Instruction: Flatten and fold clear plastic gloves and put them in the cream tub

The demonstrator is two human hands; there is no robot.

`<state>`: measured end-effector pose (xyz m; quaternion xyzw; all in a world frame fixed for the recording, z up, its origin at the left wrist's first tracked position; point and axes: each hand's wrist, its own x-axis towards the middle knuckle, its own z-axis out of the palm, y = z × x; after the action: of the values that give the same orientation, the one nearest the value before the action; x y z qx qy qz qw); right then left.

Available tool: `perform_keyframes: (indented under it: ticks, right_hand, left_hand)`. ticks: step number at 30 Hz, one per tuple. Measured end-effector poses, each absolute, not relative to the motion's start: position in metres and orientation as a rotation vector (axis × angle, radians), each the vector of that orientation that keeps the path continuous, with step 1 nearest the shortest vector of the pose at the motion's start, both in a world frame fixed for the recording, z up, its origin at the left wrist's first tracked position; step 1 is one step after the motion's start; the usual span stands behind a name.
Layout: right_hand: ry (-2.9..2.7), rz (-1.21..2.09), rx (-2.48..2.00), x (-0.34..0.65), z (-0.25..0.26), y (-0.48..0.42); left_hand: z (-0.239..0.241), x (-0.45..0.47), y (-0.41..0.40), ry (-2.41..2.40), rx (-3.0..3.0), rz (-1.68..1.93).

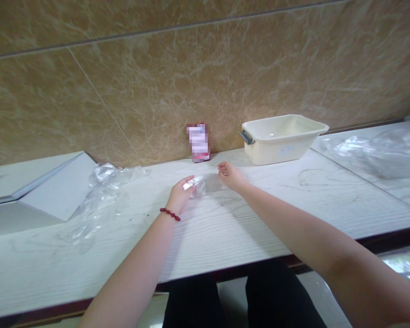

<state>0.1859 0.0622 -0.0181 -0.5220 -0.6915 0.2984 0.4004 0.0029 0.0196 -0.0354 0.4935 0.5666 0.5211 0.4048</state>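
A small clear plastic bag (205, 184) is stretched between my two hands above the white table (225, 228). My left hand (180, 195), with a red bead bracelet at the wrist, pinches the bag's left end. My right hand (230, 175) pinches its right end with curled fingers. A small red and white packet (198, 142) stands upright against the wall just behind the bag.
A cream plastic tub (282, 136) with a grey handle sits at the back right. Crumpled clear plastic (102, 196) lies to the left beside white boards (37, 187). More clear plastic (379, 150) lies at the far right. A tiled wall runs along the back.
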Motion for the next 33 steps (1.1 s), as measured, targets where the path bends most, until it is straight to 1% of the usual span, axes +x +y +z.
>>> perform_keyframes:
  ticks: [2, 4, 9, 13, 19, 23, 28, 30, 33]
  right_hand:
    - [-1.900, 0.454, -1.250, 0.185, -0.013, 0.055]
    - [-2.057, 0.351, -1.160, 0.182, -0.010, 0.046]
    - [-2.434, 0.343, -1.150, 0.165, -0.017, 0.030]
    - [-2.606, 0.241, -1.183, 0.159, -0.028, 0.028]
    - [-2.646, 0.069, -1.219, 0.166, -0.033, 0.025]
    - [-2.600, 0.059, -1.352, 0.168, -0.032, 0.025]
    - [-2.633, 0.082, -1.396, 0.168, -0.030, 0.025]
    - [-2.635, 0.077, -1.399, 0.168, -0.030, 0.024]
    - [-2.610, 0.054, -1.391, 0.167, -0.031, 0.023]
  left_hand:
    - [-0.038, 0.009, 0.016, 1.488, 1.336, 1.330]
    - [-0.041, 0.016, 0.013, 1.515, 1.401, 1.330]
    - [-0.040, 0.027, 0.009, 1.572, 1.467, 1.284]
    - [-0.032, 0.030, 0.007, 1.675, 1.493, 1.220]
    - [-0.029, 0.030, 0.006, 1.750, 1.434, 1.137]
    - [-0.030, 0.020, 0.009, 1.746, 1.446, 1.091]
    - [-0.031, 0.009, 0.012, 1.719, 1.399, 1.015]
    - [-0.031, 0.008, 0.013, 1.764, 1.453, 1.049]
    - [-0.027, 0.011, 0.012, 1.806, 1.707, 1.256]
